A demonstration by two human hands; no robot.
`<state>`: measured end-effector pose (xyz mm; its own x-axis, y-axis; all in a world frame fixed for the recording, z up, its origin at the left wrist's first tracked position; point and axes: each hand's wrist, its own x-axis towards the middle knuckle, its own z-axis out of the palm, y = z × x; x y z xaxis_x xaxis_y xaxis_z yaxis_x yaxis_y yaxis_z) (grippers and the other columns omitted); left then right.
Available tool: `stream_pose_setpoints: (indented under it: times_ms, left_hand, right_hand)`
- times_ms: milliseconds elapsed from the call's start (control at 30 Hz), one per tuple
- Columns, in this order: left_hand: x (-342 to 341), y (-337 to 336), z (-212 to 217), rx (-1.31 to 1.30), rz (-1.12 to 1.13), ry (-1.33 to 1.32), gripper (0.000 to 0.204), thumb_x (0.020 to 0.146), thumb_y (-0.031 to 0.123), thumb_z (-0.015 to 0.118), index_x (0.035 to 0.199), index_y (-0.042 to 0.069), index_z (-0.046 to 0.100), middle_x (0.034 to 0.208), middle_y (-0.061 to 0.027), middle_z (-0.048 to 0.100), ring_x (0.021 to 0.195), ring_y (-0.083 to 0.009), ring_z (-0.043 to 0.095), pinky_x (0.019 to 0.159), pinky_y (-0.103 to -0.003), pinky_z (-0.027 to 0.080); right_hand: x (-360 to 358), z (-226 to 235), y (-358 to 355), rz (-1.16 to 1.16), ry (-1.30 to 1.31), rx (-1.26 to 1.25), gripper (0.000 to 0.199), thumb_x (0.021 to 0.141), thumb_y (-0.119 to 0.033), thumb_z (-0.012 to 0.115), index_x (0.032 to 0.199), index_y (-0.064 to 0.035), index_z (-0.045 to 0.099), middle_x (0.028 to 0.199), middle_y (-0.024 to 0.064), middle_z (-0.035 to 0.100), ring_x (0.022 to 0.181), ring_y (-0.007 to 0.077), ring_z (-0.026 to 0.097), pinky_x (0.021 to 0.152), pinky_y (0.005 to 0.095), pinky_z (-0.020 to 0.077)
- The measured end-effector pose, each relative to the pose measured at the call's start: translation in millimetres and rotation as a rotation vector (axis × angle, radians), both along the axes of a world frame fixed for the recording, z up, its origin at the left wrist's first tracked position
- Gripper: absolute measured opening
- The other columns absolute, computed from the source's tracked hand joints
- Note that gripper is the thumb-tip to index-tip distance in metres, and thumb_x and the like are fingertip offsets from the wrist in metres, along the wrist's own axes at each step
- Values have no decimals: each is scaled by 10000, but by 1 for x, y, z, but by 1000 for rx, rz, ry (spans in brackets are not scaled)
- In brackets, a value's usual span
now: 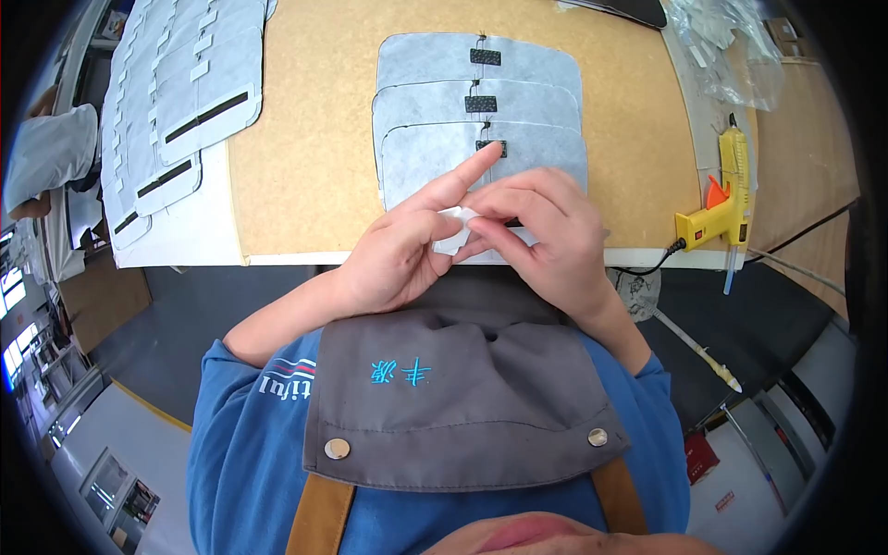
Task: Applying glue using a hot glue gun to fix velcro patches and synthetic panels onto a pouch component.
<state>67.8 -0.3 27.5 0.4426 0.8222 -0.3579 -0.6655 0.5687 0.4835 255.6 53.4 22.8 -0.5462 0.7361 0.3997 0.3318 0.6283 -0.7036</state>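
Note:
My left hand (402,245) and my right hand (541,231) meet at the near edge of the tan work board (305,139). Together they pinch a small white strip (455,233) between thumbs and fingers. My left forefinger points up and touches the nearest grey felt piece (435,162). That piece tops a fanned stack of three rounded grey felt pieces (425,83), each with a small black tab (486,57) at its upper edge. Part of the white strip is hidden by my fingers.
A long overlapping row of grey felt pieces with black strips (180,102) lies at the left. A yellow glue gun (726,199) with its cord rests at the right edge. Clear plastic bags (731,46) sit at the back right. Another person's sleeve (46,153) shows far left.

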Motion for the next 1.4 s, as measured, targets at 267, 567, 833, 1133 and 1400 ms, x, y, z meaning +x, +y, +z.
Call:
stream_pose_setpoints:
  times_ms: [267,567,833,1133,1400]
  left_hand:
    - [2,8,18,-199,90,108,551,1023,158,332,1546,-12,293,1149,-123,590,838,-159,563,783,-253,489]
    - [-14,5,1,217,-193,683,223,1017,224,611,944,17,654,720,42,525,657,-71,457,592,-260,399]
    - [-16,23,0,757,29,1283,81,895,73,729,872,38,659,694,-2,541,565,-81,437,544,-252,368]
    - [-21,31,-32,1078,223,1632,185,741,35,818,876,78,699,631,-18,492,510,-145,474,457,-293,354]
    - [-20,33,-33,1193,142,1704,380,720,85,815,1092,133,759,623,-12,440,532,-163,472,477,-312,381]
  right_hand:
    - [16,-2,3,20,171,-64,225,712,-17,805,902,-70,697,912,49,668,734,225,625,611,330,486]
    - [22,4,4,27,106,-291,167,780,-28,807,878,-39,672,880,73,660,722,164,588,617,278,457]
    - [13,-3,13,-78,96,-377,157,776,-42,802,819,-58,652,735,47,627,648,184,571,574,307,438]
    - [1,-14,34,-213,-126,-256,133,784,-56,779,789,-70,647,664,33,554,638,205,536,586,334,416]
    - [3,-17,37,-248,-160,-288,136,785,-70,777,771,-79,642,660,28,554,639,196,530,581,332,414]
